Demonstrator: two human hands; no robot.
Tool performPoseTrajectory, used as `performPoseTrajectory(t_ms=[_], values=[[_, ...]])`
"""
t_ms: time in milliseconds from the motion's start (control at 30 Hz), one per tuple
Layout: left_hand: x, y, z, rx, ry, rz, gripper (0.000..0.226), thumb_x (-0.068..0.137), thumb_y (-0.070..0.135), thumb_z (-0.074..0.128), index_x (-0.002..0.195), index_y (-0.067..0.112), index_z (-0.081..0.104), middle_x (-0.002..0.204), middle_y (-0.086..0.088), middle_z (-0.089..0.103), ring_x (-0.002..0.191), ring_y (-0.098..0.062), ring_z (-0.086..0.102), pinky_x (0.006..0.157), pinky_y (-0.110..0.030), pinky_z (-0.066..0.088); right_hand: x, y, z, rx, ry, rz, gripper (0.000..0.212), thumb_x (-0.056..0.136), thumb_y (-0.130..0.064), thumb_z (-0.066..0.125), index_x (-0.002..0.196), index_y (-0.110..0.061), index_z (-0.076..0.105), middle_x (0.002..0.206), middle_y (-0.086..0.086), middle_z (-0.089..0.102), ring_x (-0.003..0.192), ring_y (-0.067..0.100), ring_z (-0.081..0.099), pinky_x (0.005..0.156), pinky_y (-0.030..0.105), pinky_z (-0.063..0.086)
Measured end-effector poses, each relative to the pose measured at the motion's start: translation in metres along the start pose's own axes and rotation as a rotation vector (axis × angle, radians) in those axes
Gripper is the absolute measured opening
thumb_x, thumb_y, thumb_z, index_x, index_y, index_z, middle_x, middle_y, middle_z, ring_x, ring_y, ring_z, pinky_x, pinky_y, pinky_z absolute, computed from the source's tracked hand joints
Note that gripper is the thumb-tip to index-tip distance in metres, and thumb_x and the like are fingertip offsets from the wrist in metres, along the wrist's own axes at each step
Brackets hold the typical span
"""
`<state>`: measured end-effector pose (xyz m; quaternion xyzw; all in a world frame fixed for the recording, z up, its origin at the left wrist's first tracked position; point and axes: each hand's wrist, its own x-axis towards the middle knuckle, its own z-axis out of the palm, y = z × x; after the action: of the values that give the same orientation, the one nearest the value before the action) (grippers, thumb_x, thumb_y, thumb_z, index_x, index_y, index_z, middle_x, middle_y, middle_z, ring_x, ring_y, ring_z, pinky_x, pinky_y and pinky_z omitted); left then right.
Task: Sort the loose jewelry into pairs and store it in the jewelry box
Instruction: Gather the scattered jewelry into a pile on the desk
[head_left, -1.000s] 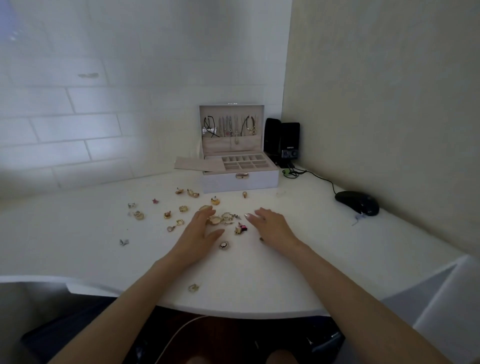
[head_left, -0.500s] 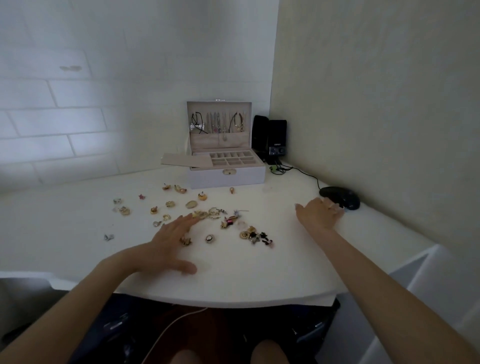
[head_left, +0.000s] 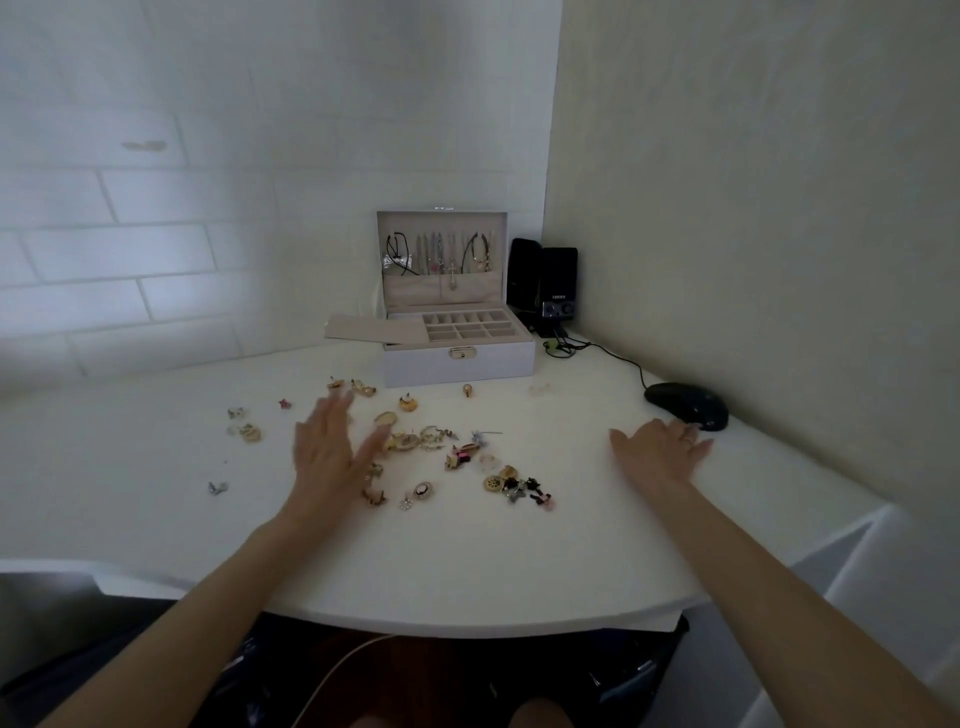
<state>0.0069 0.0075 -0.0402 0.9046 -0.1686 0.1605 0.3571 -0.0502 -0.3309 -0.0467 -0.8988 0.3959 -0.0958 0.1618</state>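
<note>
A person sits at a white curved desk (head_left: 467, 582) in the head view, both bare forearms stretched across it. The left hand (head_left: 332, 457) is spread with fingers apart and nothing in it, over the left part of a scatter of small gold, silver and pink loose jewelry pieces (head_left: 415, 447), its fingertips blurred. The right hand (head_left: 662, 449) lies flat and open on the bare desk, palm down and empty, well apart from the scatter and just beside a black computer mouse (head_left: 685, 405). A second small cluster of gold and dark trinkets (head_left: 517, 486) sits between the two hands, nearer the left. Further back, a white rectangular jewelry box (head_left: 460, 361) stands open near the corner, its upright lid (head_left: 441, 257) hung with necklaces and its beige divided tray (head_left: 470, 327) showing compartments. A flat beige insert (head_left: 376, 328) juts from the box's left side. Two black desktop speakers (head_left: 545, 283) stand to its right against the wall.
</note>
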Motion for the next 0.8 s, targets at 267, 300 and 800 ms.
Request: performPoseTrajectory(t_ms=[267, 300, 800], values=[[0.015, -0.048, -0.023, 0.334, 0.240, -0.480, 0.075, 0.093, 0.053, 0.032, 0.145, 0.001, 0.017, 0.154, -0.024, -0.001, 0.142, -0.037, -0.012, 0.111, -0.052, -0.014, -0.030, -0.031, 0.003, 0.312, -0.124, -0.455, 0.036, 0.097, -0.038, 0.044, 0.070, -0.014, 0.049, 0.076, -0.001, 0.051, 0.089, 0.020, 0.049, 0.089, 0.028, 0.031], [0.014, -0.053, -0.026, 0.358, 0.202, -0.527, 0.076, 0.093, 0.055, 0.031, 0.145, 0.002, 0.016, 0.154, -0.024, -0.003, 0.141, -0.039, -0.012, 0.111, -0.053, -0.014, -0.037, -0.037, 0.000, 0.352, -0.147, -0.495, 0.033, 0.096, -0.037, 0.046, 0.074, -0.014, 0.056, 0.078, -0.003, 0.055, 0.088, 0.019, 0.051, 0.082, 0.025, 0.031], [0.016, -0.033, -0.021, -0.119, -0.148, -0.049, 0.058, 0.093, 0.047, 0.040, 0.144, 0.020, 0.028, 0.151, 0.002, 0.029, 0.139, -0.017, 0.026, 0.112, -0.034, 0.022, 0.029, -0.084, 0.032, 0.359, -0.219, -0.427, 0.060, 0.093, -0.047, 0.048, 0.144, -0.019, 0.033, 0.154, 0.012, 0.020, 0.143, 0.028, 0.015, 0.114, 0.039, 0.015]])
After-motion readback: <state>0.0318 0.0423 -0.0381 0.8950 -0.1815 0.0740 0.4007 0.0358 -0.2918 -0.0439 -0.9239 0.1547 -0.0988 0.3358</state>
